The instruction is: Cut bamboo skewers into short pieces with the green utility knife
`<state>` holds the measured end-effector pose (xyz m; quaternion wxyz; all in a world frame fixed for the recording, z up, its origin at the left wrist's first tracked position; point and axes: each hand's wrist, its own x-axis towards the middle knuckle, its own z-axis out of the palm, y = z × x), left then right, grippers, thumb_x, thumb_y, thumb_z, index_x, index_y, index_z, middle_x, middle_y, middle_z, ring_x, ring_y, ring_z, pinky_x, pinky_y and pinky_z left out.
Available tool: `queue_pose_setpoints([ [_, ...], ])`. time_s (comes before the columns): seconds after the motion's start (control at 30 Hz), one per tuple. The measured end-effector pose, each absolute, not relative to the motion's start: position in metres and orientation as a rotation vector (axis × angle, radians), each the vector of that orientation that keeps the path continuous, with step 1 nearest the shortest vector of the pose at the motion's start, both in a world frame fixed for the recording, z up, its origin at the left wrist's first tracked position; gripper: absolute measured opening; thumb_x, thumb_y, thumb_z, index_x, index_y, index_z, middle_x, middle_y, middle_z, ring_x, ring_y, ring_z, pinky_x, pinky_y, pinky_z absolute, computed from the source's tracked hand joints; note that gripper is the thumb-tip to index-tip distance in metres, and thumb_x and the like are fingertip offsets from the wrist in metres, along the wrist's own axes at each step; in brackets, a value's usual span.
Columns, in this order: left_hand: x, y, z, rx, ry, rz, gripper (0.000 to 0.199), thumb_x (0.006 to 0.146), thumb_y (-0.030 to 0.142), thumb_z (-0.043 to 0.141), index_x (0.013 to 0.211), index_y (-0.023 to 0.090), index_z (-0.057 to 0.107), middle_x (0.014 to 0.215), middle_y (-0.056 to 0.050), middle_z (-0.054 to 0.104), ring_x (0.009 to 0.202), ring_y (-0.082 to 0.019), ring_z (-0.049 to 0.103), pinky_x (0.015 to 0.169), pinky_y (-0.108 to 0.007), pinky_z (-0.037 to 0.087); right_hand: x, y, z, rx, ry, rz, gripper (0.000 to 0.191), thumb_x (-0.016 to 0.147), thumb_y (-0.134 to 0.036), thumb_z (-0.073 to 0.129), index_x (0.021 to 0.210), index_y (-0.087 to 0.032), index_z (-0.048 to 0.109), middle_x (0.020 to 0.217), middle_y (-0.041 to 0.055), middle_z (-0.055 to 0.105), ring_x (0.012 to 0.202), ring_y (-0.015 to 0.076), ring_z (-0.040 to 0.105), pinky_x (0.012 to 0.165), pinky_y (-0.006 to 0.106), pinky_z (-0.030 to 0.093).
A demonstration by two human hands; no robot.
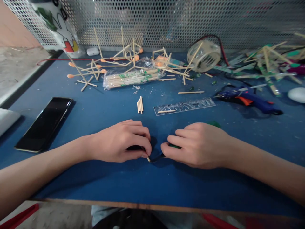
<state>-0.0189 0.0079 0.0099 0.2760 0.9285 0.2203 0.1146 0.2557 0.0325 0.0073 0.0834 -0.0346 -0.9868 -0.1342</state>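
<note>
My left hand point(124, 140) is closed, its thumb and forefinger pinching a short wooden stick point(149, 159) whose pale end pokes out just above the blue tabletop. Facing it, my right hand point(197, 146) has its fingers curled round a thin, dark tool point(162, 155); a bit of green shows between the fingers, and most of it is hidden. The dark tip points toward the stick. Beyond my hands lies a small bundle of short cut sticks point(140, 105). A clear ruler point(190, 106) rests to the right of that bundle, with one short stick point(166, 111) on it.
A phone point(45, 124) lies at left. At right is a blue glue gun point(250, 98). Farther back are bagged sticks point(132, 79), stick frames with orange-tipped ends, a clear tape roll point(204, 55) and a decorated cup point(59, 28). A perforated metal panel point(152, 25) stands behind.
</note>
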Motion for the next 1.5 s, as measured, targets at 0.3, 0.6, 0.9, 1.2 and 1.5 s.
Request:
queue_pose_setpoints([
  [0.3, -0.018, 0.008, 0.011, 2.488, 0.588, 0.288, 0.014, 0.102, 0.023, 0.057, 0.100, 0.023, 0.071, 0.104, -0.004, 0.070, 0.093, -0.018, 0.060, 0.087, -0.031, 0.041, 0.256, 0.032, 0.007, -0.129, -2.974, -0.363, 0.018, 0.097, -0.014, 0.044, 0.093, -0.022, 0.060, 0.065, -0.0028, 0.053, 0.052, 0.0136, 0.039, 0.052, 0.034, 0.012],
  [0.6, -0.017, 0.008, 0.012, 2.483, 0.594, 0.280, 0.014, 0.102, 0.023, 0.057, 0.099, 0.023, 0.071, 0.104, -0.004, 0.070, 0.093, -0.017, 0.059, 0.088, -0.032, 0.041, 0.256, 0.033, 0.006, -0.143, -2.993, -0.328, 0.016, 0.096, -0.017, 0.044, 0.090, -0.023, 0.057, 0.065, -0.0034, 0.053, 0.052, 0.0145, 0.040, 0.051, 0.035, 0.012],
  [0.9, -0.017, 0.008, 0.014, 2.486, 0.576, 0.284, 0.014, 0.102, 0.022, 0.057, 0.099, 0.022, 0.071, 0.104, -0.004, 0.071, 0.093, -0.017, 0.061, 0.086, -0.030, 0.042, 0.255, 0.029, 0.004, -0.218, -2.993, -0.303, 0.016, 0.098, -0.017, 0.041, 0.092, -0.025, 0.053, 0.068, -0.0046, 0.056, 0.053, 0.0155, 0.041, 0.052, 0.034, 0.010],
  [1.2, -0.016, 0.009, 0.013, 2.479, 0.555, 0.302, 0.016, 0.102, 0.022, 0.055, 0.098, 0.022, 0.071, 0.105, -0.004, 0.072, 0.093, -0.017, 0.062, 0.086, -0.030, 0.042, 0.253, 0.018, 0.012, -0.372, -3.080, -0.255, 0.017, 0.089, -0.015, 0.050, 0.098, -0.029, 0.050, 0.073, -0.0061, 0.059, 0.052, 0.0192, 0.050, 0.049, 0.035, 0.013],
  [1.5, -0.018, 0.010, 0.012, 2.486, 0.529, 0.278, 0.016, 0.103, 0.021, 0.054, 0.100, 0.022, 0.070, 0.104, -0.004, 0.070, 0.092, -0.015, 0.061, 0.086, -0.031, 0.041, 0.251, -0.005, 0.014, -0.673, -3.093, -0.236, 0.031, 0.073, -0.007, 0.059, 0.096, -0.027, 0.052, 0.074, -0.0050, 0.061, 0.051, 0.0191, 0.054, 0.049, 0.034, 0.014],
])
